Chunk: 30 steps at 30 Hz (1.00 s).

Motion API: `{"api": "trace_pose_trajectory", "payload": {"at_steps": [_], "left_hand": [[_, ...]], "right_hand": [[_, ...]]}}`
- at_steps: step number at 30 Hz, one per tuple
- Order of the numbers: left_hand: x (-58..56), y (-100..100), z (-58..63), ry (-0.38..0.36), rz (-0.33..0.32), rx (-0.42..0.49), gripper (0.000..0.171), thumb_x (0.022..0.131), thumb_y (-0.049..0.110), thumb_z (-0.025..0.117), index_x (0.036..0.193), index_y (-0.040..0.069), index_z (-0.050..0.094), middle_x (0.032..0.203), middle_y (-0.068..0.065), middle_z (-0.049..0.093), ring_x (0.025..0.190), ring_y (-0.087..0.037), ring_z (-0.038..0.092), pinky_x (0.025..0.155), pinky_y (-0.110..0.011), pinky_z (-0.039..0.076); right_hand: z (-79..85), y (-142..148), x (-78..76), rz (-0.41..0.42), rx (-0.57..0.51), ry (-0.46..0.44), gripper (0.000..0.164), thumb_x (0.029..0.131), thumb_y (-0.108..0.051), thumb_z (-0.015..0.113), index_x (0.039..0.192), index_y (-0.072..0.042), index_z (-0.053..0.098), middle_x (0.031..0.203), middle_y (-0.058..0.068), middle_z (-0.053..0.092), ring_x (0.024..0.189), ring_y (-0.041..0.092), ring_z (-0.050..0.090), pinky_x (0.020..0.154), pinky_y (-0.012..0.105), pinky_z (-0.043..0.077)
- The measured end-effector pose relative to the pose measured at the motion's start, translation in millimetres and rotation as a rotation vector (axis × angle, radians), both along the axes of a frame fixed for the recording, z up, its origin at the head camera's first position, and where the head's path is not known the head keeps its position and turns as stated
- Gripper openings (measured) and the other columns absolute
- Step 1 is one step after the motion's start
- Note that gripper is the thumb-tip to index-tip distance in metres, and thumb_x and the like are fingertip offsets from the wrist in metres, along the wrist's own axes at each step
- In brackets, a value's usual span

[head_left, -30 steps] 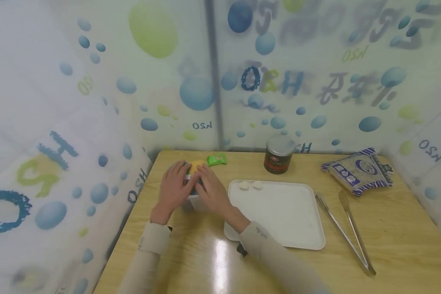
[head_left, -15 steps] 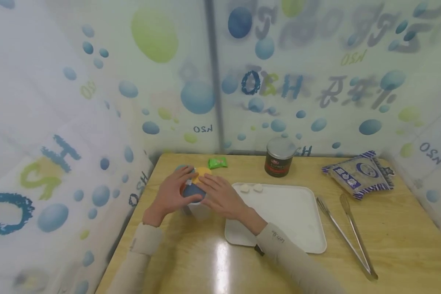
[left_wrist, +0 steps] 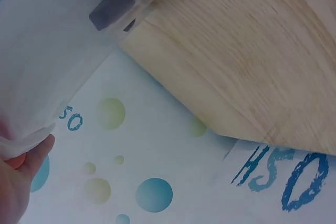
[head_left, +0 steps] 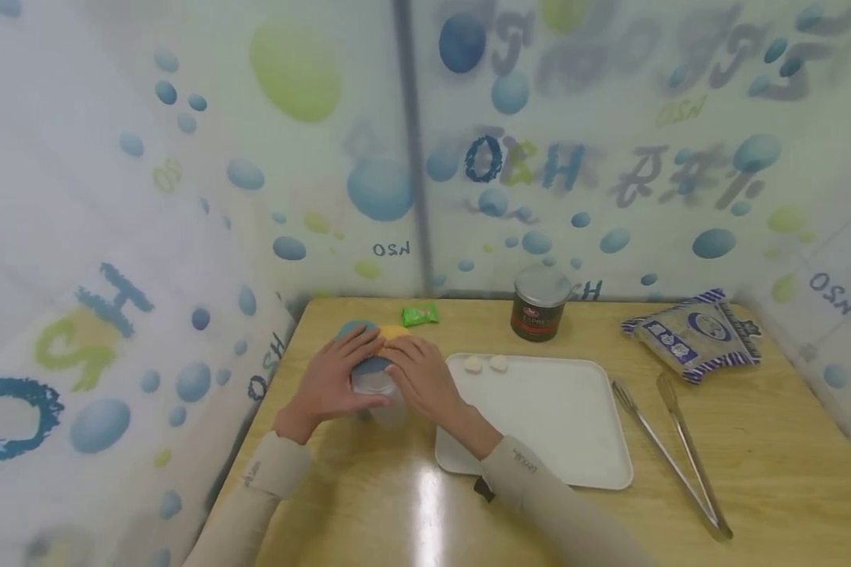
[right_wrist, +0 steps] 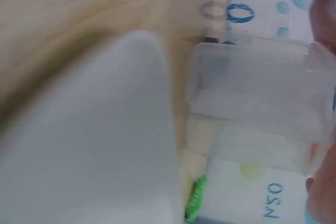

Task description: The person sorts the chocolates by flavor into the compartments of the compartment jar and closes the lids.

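Note:
A translucent plastic container (head_left: 388, 413) stands at the table's left side, topped by a lid (head_left: 371, 365) with blue and yellow parts. From the left, my left hand (head_left: 326, 382) holds the lid, fingers over its top and thumb along the front. My right hand (head_left: 429, 379) grips the opposite side, fingertips on the yellow part. In the left wrist view, dark block-like pieces (left_wrist: 116, 3) lie at the container's bottom (left_wrist: 58, 66). Fingers (right_wrist: 323, 187) touch the rim of the container (right_wrist: 257, 82) in the right wrist view. My palms hide much of the lid.
Right of the container lies a white tray (head_left: 539, 425) with two small pale pieces (head_left: 498, 363). Behind are a green packet (head_left: 420, 315) and a dark espresso tin (head_left: 537, 313). Metal tongs (head_left: 688, 465) and a blue-striped bag (head_left: 695, 335) lie at the right. Patterned walls enclose the table.
My hands have spread apart somewhat over the lid, baring more of its blue part. My left thumb has dropped lower, and a clear rim shows below the blue.

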State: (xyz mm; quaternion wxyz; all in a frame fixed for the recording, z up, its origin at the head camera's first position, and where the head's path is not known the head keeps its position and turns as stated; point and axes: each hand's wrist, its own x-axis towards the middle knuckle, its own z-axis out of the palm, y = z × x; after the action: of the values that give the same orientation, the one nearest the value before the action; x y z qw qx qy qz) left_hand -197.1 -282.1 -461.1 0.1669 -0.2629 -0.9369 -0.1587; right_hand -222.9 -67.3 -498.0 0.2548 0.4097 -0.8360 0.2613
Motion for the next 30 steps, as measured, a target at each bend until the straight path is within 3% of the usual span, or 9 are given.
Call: {"api": "trace_pose_trajectory", "payload": {"at_steps": [3,7,10,13,17,21,26,30], "left_hand": [[-4.5,3.7,0.0,0.027,-0.023,0.059,0.079,0.089,0.073,0.052,0.143,0.015,0.056,0.151,-0.004,0.051,0.145,-0.029,0.040,0.117,-0.050,0.033],[-6.1,6.9,-1.9,0.045,-0.049,0.176,0.047,0.102,0.042,0.052,0.137,0.011,0.062,0.146,-0.006,0.056,0.142,-0.030,0.045,0.115,-0.051,0.036],[-7.4,9.6,-3.4,0.040,-0.025,0.235,0.039,0.106,0.031,0.047,0.135,0.011,0.063,0.144,-0.007,0.058,0.140,-0.030,0.048,0.113,-0.052,0.038],[-9.5,13.2,-3.1,-0.002,0.016,0.274,0.039,0.108,0.027,0.043,0.138,0.011,0.061,0.145,-0.009,0.057,0.140,-0.031,0.048,0.113,-0.052,0.037],[-8.6,14.0,3.3,-0.135,0.071,0.331,0.042,0.109,0.029,0.040,0.144,0.010,0.054,0.150,-0.010,0.052,0.145,-0.032,0.041,0.117,-0.053,0.033],[-6.8,12.2,16.0,-0.243,0.118,0.332,0.048,0.108,0.036,0.040,0.143,0.007,0.054,0.152,-0.012,0.049,0.146,-0.035,0.038,0.118,-0.055,0.029],[-10.2,14.3,24.1,-0.232,0.154,0.299,0.048,0.106,0.044,0.044,0.129,0.008,0.066,0.147,-0.014,0.053,0.139,-0.038,0.045,0.114,-0.057,0.034],[-10.5,15.8,20.1,-0.260,0.216,0.311,0.055,0.105,0.049,0.041,0.138,0.010,0.060,0.154,-0.013,0.046,0.144,-0.036,0.040,0.116,-0.057,0.031]], "right_hand": [[9.6,-5.6,-0.2,-0.040,-0.087,-0.103,0.034,0.108,-0.033,0.039,0.122,-0.015,0.065,0.128,0.002,0.062,0.122,0.023,0.053,0.101,0.045,0.045],[7.0,-9.6,0.2,-0.039,-0.184,-0.218,0.033,0.106,-0.036,0.045,0.122,-0.013,0.062,0.127,0.003,0.063,0.120,0.024,0.053,0.101,0.045,0.044],[-4.7,-9.5,-0.7,0.004,-0.329,-0.293,0.035,0.102,-0.029,0.051,0.129,-0.007,0.056,0.132,0.008,0.060,0.126,0.026,0.051,0.107,0.047,0.042],[-16.1,-6.1,-2.4,0.047,-0.399,-0.259,0.032,0.100,-0.020,0.050,0.126,-0.005,0.059,0.137,0.012,0.058,0.134,0.028,0.048,0.114,0.048,0.037],[-18.8,-3.2,-3.6,0.074,-0.328,-0.137,0.032,0.104,-0.024,0.042,0.119,-0.011,0.067,0.139,0.010,0.058,0.140,0.027,0.044,0.119,0.045,0.032],[-15.2,-6.1,-2.5,0.079,-0.282,-0.110,0.037,0.106,-0.027,0.038,0.121,-0.011,0.068,0.138,0.008,0.058,0.139,0.024,0.044,0.119,0.041,0.032],[-13.3,-12.8,2.6,0.060,-0.244,-0.108,0.036,0.106,-0.024,0.037,0.123,-0.008,0.066,0.139,0.010,0.057,0.140,0.026,0.044,0.120,0.042,0.032],[-12.1,-9.8,7.6,0.034,-0.181,-0.107,0.038,0.107,-0.026,0.037,0.129,-0.009,0.063,0.144,0.011,0.054,0.144,0.027,0.041,0.119,0.044,0.033]]}}
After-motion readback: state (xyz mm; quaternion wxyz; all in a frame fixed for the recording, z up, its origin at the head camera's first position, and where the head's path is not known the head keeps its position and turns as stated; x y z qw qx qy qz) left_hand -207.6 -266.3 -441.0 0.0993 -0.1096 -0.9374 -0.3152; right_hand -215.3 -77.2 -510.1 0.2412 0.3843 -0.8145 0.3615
